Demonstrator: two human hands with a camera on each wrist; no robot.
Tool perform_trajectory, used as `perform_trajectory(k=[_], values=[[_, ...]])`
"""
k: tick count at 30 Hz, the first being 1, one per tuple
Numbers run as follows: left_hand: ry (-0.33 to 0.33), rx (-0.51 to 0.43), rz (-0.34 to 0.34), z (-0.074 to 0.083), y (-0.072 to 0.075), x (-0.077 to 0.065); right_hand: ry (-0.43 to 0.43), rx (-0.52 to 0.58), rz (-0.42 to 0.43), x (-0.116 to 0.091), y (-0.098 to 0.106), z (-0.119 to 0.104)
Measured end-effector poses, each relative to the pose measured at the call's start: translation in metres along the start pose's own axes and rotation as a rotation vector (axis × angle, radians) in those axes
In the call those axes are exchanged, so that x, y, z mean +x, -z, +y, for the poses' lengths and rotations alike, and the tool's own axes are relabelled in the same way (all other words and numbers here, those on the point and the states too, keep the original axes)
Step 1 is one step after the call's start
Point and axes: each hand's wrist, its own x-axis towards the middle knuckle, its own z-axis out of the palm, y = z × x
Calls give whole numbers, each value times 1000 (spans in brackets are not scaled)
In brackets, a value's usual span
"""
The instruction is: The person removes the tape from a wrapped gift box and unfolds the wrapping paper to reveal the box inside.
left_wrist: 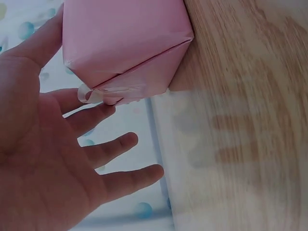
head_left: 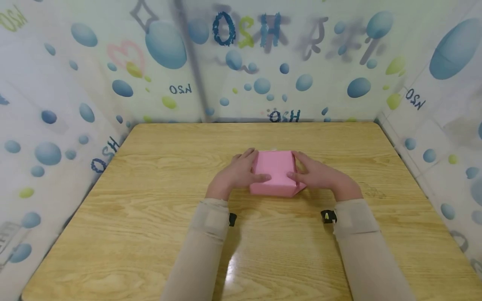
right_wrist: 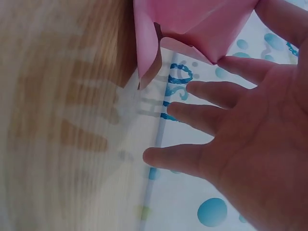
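Note:
A box wrapped in pink paper (head_left: 274, 169) rests on the wooden table between both hands. My left hand (head_left: 239, 169) holds its left end, thumb on the top and forefinger at the end face. In the left wrist view that end of the box (left_wrist: 127, 43) is folded down and has clear tape on it. At the right end, my right hand (head_left: 318, 173) grips the paper between thumb and forefinger. There the right wrist view shows the pink paper (right_wrist: 192, 21) loose, its flaps standing away. The other fingers of both hands are spread off the box.
The wooden table (head_left: 150, 234) has a light grain and reaches back to a wall sheet (head_left: 241, 100) printed with blue and green drops. Similar sheets stand along the left and right sides. A dark wrist device (head_left: 329, 216) sits at the right sleeve.

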Motion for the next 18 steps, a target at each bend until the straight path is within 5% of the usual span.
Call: perform_trajectory(k=[10,18], values=[[0,0,60,0,1,24,20,0,-15,15,15,9],[14,19,17,3,13,34,3,4,-31,27,25,4]])
